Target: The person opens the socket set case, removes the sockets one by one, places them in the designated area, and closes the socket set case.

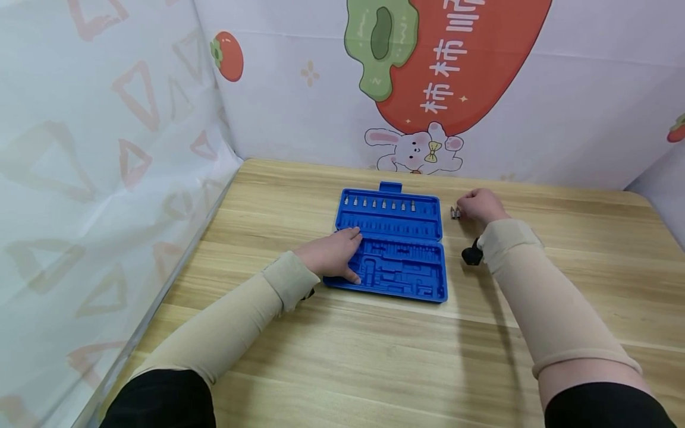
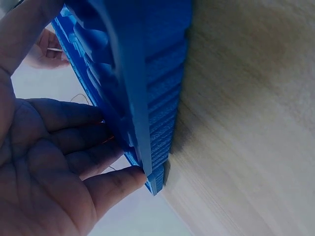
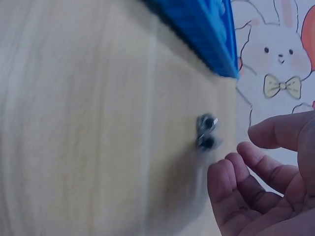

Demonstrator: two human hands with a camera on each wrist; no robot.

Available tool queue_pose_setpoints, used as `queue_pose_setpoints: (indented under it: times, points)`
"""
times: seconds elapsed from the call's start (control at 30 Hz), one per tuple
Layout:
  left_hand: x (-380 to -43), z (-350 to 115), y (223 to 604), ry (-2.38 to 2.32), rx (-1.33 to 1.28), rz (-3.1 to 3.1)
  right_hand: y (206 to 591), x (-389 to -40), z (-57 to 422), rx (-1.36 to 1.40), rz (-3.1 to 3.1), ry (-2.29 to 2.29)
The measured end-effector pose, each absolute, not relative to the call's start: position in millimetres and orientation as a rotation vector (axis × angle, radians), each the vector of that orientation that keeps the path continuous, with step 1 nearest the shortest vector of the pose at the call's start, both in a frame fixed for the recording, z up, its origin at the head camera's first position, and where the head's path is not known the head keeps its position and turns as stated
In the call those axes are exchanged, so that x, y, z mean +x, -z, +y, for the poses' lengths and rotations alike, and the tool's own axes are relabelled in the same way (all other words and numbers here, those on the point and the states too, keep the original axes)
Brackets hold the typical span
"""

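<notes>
An open blue plastic case (image 1: 404, 291) with moulded slots lies on the table, and a row of several small metal bits (image 1: 383, 204) sits in its upper half. My left hand (image 1: 333, 252) rests on the case's left side. In the left wrist view its fairly straight fingers reach over the case wall (image 2: 165, 83), touching it. To the right of the case, two small metal bits (image 1: 455, 213) are side by side on the tabletop. Close beside them is my right hand (image 1: 483, 206). The right wrist view shows its thumb and bent fingers apart, holding nothing, near the bits (image 3: 207, 132).
The wooden table (image 1: 385, 368) ends at a printed cloth backdrop (image 1: 289, 119) behind the case. Another white cloth (image 1: 107, 196) hangs along the left edge. A black wrist device (image 1: 471, 254) sticks out below the right cuff.
</notes>
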State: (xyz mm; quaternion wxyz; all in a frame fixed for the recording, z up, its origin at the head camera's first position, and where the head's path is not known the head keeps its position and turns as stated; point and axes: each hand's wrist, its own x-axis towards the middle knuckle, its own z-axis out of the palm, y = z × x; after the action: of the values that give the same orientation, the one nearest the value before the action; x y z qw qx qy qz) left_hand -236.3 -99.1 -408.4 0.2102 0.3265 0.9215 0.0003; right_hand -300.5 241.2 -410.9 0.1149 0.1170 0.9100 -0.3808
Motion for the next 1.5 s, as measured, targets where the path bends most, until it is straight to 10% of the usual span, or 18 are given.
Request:
queue_pose_setpoints:
  times: [1.5]
  points:
    - [-238, -103, 409, -0.066, 0.889, 2.537, 420, -321, 163, 0.251, 2.521, 1.399]
